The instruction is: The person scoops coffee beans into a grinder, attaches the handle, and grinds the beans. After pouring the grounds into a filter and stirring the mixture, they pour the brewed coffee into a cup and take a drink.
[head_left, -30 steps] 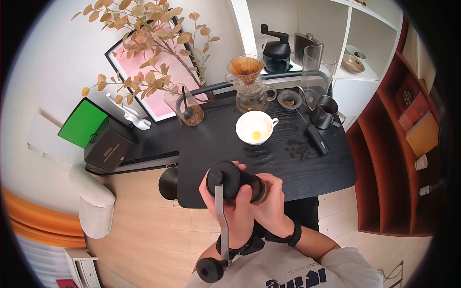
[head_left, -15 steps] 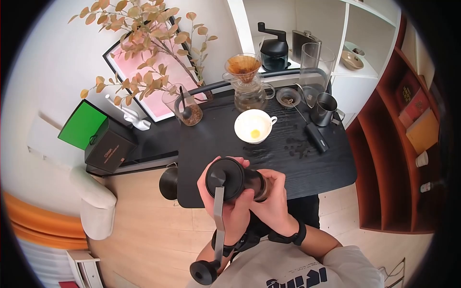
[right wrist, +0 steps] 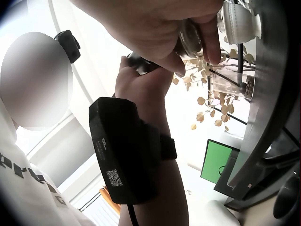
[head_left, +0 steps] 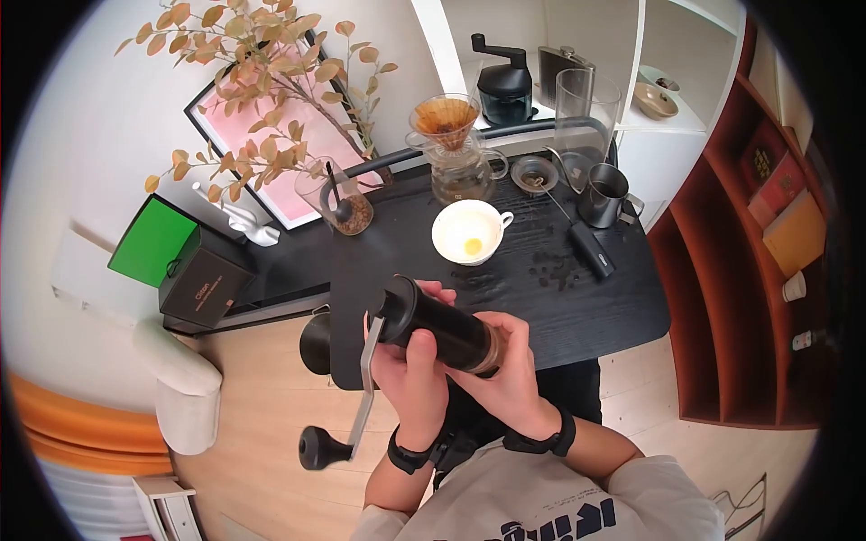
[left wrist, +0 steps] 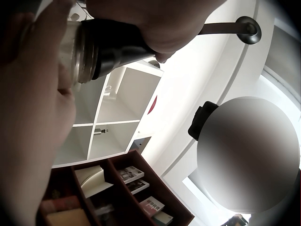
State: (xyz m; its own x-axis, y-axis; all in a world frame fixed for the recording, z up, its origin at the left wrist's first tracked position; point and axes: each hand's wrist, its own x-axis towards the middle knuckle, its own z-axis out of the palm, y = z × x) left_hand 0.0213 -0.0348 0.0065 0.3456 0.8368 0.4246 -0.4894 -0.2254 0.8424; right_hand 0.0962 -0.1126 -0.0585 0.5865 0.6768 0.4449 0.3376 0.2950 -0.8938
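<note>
A black hand coffee grinder is held tilted above the near edge of the dark table, its lidded end to the left. My left hand grips the black body, thumb along its near side. My right hand holds the other end, around the clear jar, whose glass also shows in the left wrist view. From the lid a metal crank handle runs down to a black knob, which no hand touches. Beyond the grinder stands a white cup with a little yellow liquid inside.
On the table are a glass server with dripper, a bean jar, a metal pitcher, a tall glass cylinder and a black handheld frother. Water drops lie near the frother. Brown shelves stand at right.
Both hands have tipped the grinder over, so its side faces the head camera instead of its lid. The crank knob has swung left and up. The head view has shifted slightly.
</note>
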